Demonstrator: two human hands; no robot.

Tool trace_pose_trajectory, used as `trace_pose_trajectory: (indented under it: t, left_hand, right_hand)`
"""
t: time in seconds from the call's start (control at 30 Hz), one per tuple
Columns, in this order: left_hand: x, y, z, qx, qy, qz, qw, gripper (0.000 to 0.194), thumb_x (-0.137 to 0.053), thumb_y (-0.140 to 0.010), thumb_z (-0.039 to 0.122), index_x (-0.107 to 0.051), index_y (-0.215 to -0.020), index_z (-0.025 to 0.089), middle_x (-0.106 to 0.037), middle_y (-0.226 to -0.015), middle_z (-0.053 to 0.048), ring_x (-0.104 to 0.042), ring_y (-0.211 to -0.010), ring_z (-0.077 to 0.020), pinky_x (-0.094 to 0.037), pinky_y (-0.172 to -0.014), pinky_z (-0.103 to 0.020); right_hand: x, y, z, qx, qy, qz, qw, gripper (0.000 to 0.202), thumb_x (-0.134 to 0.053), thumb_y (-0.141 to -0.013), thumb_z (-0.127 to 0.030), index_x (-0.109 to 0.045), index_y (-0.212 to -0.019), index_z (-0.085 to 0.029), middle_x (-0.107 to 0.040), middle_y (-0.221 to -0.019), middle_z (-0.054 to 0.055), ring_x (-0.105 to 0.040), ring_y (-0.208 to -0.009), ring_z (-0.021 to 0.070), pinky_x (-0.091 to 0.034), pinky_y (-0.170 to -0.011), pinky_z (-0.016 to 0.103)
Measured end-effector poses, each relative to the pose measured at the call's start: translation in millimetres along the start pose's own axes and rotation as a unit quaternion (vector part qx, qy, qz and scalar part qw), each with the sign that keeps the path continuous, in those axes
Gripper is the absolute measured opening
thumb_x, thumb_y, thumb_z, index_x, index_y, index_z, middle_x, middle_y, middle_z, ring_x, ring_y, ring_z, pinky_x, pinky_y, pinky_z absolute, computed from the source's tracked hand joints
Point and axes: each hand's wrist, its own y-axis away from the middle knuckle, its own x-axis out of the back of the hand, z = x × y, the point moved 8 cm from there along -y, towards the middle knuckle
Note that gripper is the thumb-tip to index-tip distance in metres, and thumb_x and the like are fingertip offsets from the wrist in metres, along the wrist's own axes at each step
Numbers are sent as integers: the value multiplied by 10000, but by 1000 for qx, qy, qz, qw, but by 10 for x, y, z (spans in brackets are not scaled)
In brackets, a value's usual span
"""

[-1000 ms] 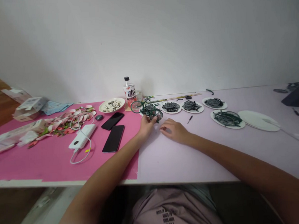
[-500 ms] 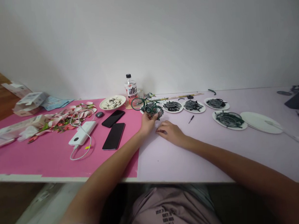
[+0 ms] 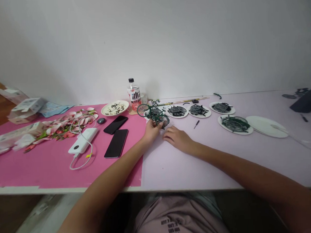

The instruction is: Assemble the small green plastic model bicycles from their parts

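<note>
A small dark-green model bicycle [image 3: 152, 113] is gripped at its right-hand wheel by my left hand [image 3: 152, 131], thumb and fingers closed on it. Its other wheel points to the left, towards the bottle. Close beside it, my right hand [image 3: 177, 138] rests low over the pale table with its fingers curled and drawn together. Whatever may be between those fingertips is hidden. Behind the bicycle a plate with dark parts is partly covered. Right of it stand a plate of black parts [image 3: 177, 111] and another plate of black parts [image 3: 199, 111].
A small black screwdriver [image 3: 196, 124] lies right of my hands. Farther right are a plate of wheels [image 3: 222, 108], a plate of green frames [image 3: 235, 124] and a white plate [image 3: 266, 127]. Leftward are a bottle [image 3: 134, 95], two phones [image 3: 116, 143], a white power bank [image 3: 83, 141] and artificial petals [image 3: 61, 126].
My left hand has turned the bicycle slightly, its left wheel now a little lower. My right hand's fingers have drawn closer together. The whole view has shifted a little.
</note>
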Motion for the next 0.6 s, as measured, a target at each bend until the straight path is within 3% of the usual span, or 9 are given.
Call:
trace_pose_trajectory:
  t: [0.27,0.37,0.6]
  left_hand:
    - [-54,23,17,33,53,1,998,514,-966,-633,349,-635,-976,156,-729,-864,-36,-702,-846,-194,-554,-832,-339]
    - [-65,30,19,43,55,1,998,504,-962,-644,337,-635,-982,153,-742,-902,-56,-716,-881,-209,-566,-855,-361]
    - [-62,54,82,55,45,9,997,524,-959,-637,325,-640,-1016,152,-754,-960,-82,-724,-910,-232,-576,-825,-365]
  right_hand:
    - [504,34,-116,24,-51,221,974,137,-605,-1043,-283,-719,-978,-242,-704,-939,67,-656,-945,229,-556,-868,378]
    - [564,38,-28,11,-50,243,969,119,-605,-1036,-279,-694,-967,-241,-691,-925,64,-650,-948,234,-552,-857,376]
    - [598,79,453,-103,-76,277,952,163,-563,-1027,-347,-666,-974,-233,-677,-964,75,-641,-846,215,-531,-718,344]
